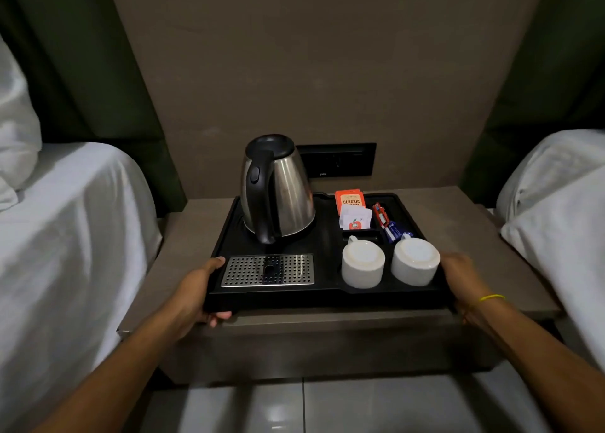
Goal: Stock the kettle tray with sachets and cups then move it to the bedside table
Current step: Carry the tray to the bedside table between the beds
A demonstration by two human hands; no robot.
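A black kettle tray (294, 296) rests on the brown bedside table (183, 236), its front edge near the table's front. On it stand a steel kettle (278, 190), a perforated metal drip grate (267, 270) and two white cups upside down (362, 264) (415, 260). Orange and white sachets (353, 211) and red and blue stick sachets (388, 223) lie in the back right compartments. My left hand (196, 293) grips the tray's left front corner. My right hand (461, 280) holds the tray's right edge, fingers hidden beneath.
White-sheeted beds flank the table: one at the left (65, 236), one at the right (556, 219). A black socket panel (340, 159) sits on the wall behind the kettle. Pale floor tiles (294, 406) show below the table front.
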